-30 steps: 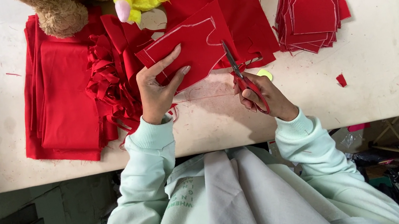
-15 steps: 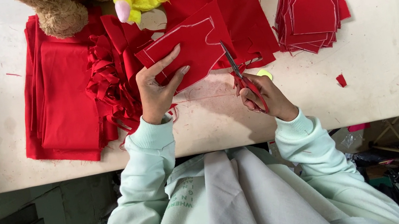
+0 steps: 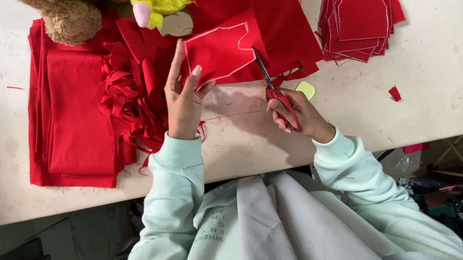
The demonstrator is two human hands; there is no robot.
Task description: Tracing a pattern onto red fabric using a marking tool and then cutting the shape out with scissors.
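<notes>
Your right hand [image 3: 298, 115] grips red-handled scissors [image 3: 272, 88], blades at the fabric edge. Your left hand [image 3: 182, 97] at 11 o'clock pinches the chalk-marked red piece [image 3: 224, 49]. Cut stack [image 3: 359, 14] at 1 o'clock; folded red cloth [image 3: 68, 107] at 10.

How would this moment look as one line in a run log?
left hand: holds marked red fabric piece | right hand: red-handled scissors, blades at piece's edge | cut-piece stack: right on table
</notes>
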